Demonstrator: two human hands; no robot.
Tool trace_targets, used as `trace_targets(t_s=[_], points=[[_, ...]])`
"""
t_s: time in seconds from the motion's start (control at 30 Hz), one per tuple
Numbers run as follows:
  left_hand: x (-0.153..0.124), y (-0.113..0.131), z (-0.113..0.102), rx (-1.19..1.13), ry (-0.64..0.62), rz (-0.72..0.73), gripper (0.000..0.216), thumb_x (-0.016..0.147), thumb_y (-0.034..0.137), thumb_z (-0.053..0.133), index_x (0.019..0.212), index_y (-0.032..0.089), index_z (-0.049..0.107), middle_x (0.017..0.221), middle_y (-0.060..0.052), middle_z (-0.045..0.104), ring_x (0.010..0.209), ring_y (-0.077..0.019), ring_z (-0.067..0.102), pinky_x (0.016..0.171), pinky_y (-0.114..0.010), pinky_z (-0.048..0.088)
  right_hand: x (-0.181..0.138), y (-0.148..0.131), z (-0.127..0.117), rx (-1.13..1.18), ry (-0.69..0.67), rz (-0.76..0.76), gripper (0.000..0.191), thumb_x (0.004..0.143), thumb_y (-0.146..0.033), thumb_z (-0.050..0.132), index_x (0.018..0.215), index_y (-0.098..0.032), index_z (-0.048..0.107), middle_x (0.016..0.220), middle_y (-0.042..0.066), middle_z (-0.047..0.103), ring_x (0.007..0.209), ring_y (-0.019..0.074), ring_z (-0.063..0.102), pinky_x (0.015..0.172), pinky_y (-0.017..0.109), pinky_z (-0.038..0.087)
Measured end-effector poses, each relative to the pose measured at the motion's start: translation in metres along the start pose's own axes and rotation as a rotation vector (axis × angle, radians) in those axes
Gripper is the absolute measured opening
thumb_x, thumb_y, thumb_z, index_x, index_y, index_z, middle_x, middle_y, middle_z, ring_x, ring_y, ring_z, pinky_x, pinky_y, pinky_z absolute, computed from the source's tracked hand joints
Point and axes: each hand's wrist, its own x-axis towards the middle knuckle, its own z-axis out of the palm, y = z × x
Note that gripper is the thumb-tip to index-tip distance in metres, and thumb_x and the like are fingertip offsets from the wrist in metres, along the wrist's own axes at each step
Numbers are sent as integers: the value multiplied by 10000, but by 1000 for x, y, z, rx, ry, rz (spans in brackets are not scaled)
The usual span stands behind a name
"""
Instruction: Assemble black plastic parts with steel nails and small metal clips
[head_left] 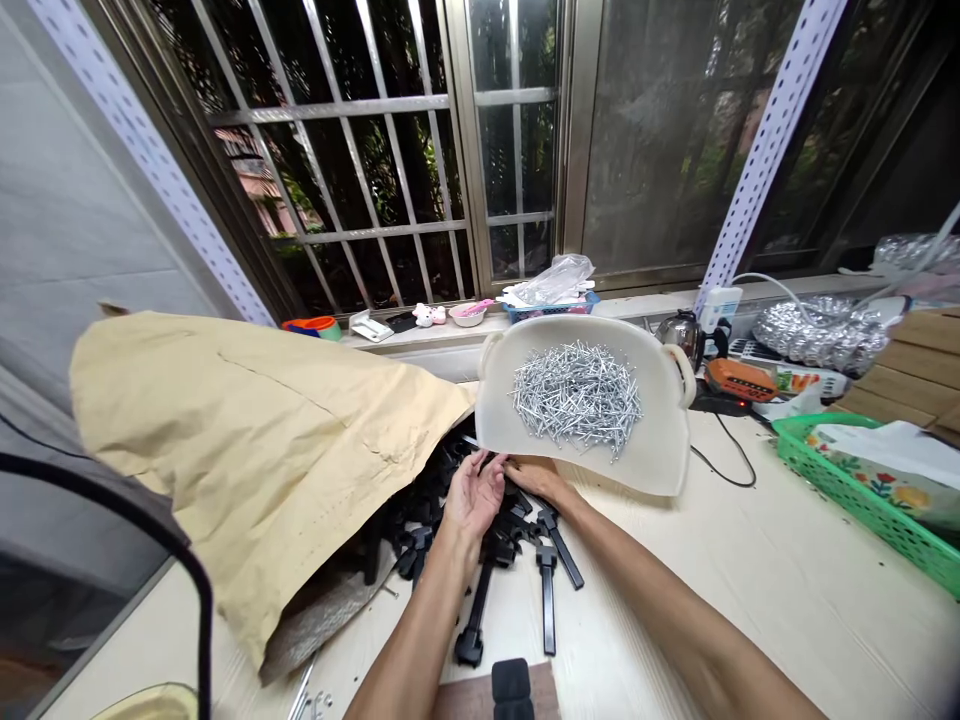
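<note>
My left hand (475, 490) is palm up with its fingers loosely bent and apart, over a pile of black plastic parts (501, 548). No object shows in its palm. Close beside it, my right hand (536, 478) is back up at the front rim of a whitish plastic tub (660, 450); its fingertips are hidden, so I cannot tell whether it grips anything. Many silvery screws or nails (577, 395) lie heaped in the tub, which tilts towards me. Two long black parts, one of them a T-shaped piece (548, 600), lie apart to the right.
A large brown paper sack (277, 420) lies at left, its mouth towards the pile. At right stand a green basket (862, 505), cardboard boxes (915, 370) and an orange-black tool battery (741, 380). A dark pad (512, 688) is at the front edge. Small items line the windowsill (420, 340).
</note>
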Motion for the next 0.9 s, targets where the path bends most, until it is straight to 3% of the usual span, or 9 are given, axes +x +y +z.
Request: trace_targets(t_s=[0.17, 0.27, 0.43, 0.53, 0.67, 0.77, 0.83, 0.9], points=[[-4, 1, 2, -33, -28, -14, 201, 832, 110, 426, 1023, 133, 487, 1008, -126, 621, 468, -45, 564, 460, -164, 527, -23, 4, -1, -109, 20, 26, 462, 929, -499, 284, 1147, -230, 589, 1122, 39, 635, 1038, 198, 569, 957, 335, 369], [-6, -2, 2, -42, -65, -17, 315, 795, 69, 421, 1094, 161, 465, 1086, -125, 607, 493, -43, 571, 461, -163, 527, -31, 23, -18, -230, 166, 162, 526, 955, -476, 179, 1134, -209, 595, 1042, 66, 659, 989, 213, 584, 953, 366, 366], [-9, -6, 5, -43, -116, -32, 395, 755, 43, 429, 1124, 183, 443, 1170, -121, 579, 514, -27, 568, 479, -144, 522, -32, 37, -25, -405, 367, 313, 453, 925, -459, 323, 1148, -175, 597, 1062, 131, 643, 1080, 302, 521, 986, 448, 309], [-9, -6, 8, -30, -163, -49, 387, 741, 42, 422, 1104, 171, 459, 1219, -136, 550, 539, -41, 585, 478, -159, 524, -48, 40, -19, -504, 435, 407, 489, 911, -471, 330, 1125, -134, 612, 1046, 202, 628, 1041, 359, 531, 906, 505, 357], [-10, -10, 8, -52, -178, -48, 442, 736, 43, 409, 1155, 179, 446, 1232, -132, 542, 549, -46, 594, 477, -162, 522, -79, 50, -26, -618, 413, 558, 568, 900, -535, 296, 1019, -112, 656, 926, 222, 639, 905, 359, 584, 737, 477, 430], [-10, -12, 6, -77, -176, -40, 514, 720, 21, 403, 1206, 187, 419, 1243, -129, 534, 543, -40, 590, 471, -152, 515, -88, 53, -39, -640, 409, 586, 545, 903, -530, 296, 1093, -136, 621, 1011, 197, 629, 962, 351, 567, 772, 477, 420], [-10, -13, 5, -83, -175, -36, 547, 698, 2, 399, 1215, 183, 413, 1246, -133, 533, 544, -40, 592, 468, -147, 512, -90, 49, -44, -627, 364, 517, 492, 914, -482, 302, 1158, -160, 581, 1057, 174, 620, 997, 329, 557, 802, 452, 418], [-10, -14, 5, -88, -168, -39, 559, 682, -11, 400, 1207, 181, 420, 1238, -133, 539, 542, -37, 590, 469, -140, 509, -93, 41, -44, -588, 262, 355, 434, 920, -440, 316, 1204, -208, 548, 1117, 140, 604, 1027, 292, 550, 840, 414, 412]])
